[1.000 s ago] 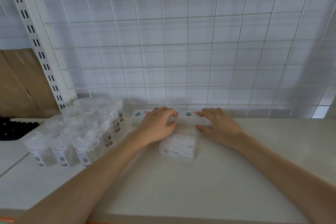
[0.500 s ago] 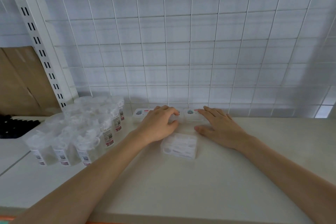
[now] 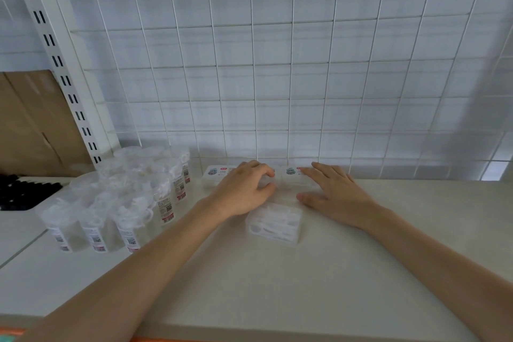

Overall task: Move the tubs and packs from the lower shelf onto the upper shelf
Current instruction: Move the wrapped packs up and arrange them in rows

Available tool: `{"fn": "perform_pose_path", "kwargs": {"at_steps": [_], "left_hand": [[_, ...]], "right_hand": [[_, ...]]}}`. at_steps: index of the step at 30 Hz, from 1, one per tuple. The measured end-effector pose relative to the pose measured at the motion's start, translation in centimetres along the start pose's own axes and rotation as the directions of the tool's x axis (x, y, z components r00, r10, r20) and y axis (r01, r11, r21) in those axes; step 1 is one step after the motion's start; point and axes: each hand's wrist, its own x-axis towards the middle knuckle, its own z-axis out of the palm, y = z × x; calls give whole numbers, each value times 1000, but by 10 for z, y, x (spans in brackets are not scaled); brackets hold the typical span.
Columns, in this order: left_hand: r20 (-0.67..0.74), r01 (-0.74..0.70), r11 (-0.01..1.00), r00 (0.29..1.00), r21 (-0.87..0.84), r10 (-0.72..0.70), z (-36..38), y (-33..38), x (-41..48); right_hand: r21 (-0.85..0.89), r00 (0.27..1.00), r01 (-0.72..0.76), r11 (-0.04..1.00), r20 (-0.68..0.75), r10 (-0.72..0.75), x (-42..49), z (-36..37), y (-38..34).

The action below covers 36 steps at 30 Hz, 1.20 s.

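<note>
Two flat clear packs lie side by side against the wire grid at the back of the white shelf [image 3: 277, 286]. My left hand [image 3: 244, 191] curls over the left pack [image 3: 218, 175], fingers and thumb round its right end. My right hand [image 3: 333, 194] lies flat with straight fingers on the right pack [image 3: 291, 175]. A third clear pack [image 3: 274, 223] lies loose in front of them, between my wrists. Several clear round tubs [image 3: 116, 203] with barcode labels stand in a cluster at the left.
A wire grid panel [image 3: 277, 64] backs the shelf. A slotted white upright [image 3: 55, 58] rises at the left, with brown cardboard [image 3: 27, 125] behind it. Dark items [image 3: 22, 194] sit at the far left on the neighbouring shelf.
Both hands stay on the back packs, almost still. My right hand has slid slightly back from the right pack, showing more of its label.
</note>
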Motion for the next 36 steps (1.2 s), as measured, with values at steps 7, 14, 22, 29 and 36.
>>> {"fn": "perform_pose_path", "kwargs": {"at_steps": [7, 14, 22, 29, 36], "left_hand": [[-4, -3, 1000, 1000, 18, 3, 2, 0, 1], [1, -15, 1000, 1000, 27, 15, 2, -2, 2], [-66, -110, 977, 993, -180, 99, -17, 4, 0], [377, -72, 990, 919, -125, 114, -42, 19, -15], [518, -70, 996, 855, 56, 31, -42, 17, -15]], "right_hand": [[-25, 1000, -14, 1000, -1, 14, 1, 0, -3], [-21, 1000, -22, 1000, 13, 22, 0, -2, -5], [4, 998, -34, 999, -57, 35, 0, -10, -5], [128, 978, 5, 992, -208, 22, 1, -19, -3], [347, 951, 66, 936, -305, 46, -4, -27, -8]]}}
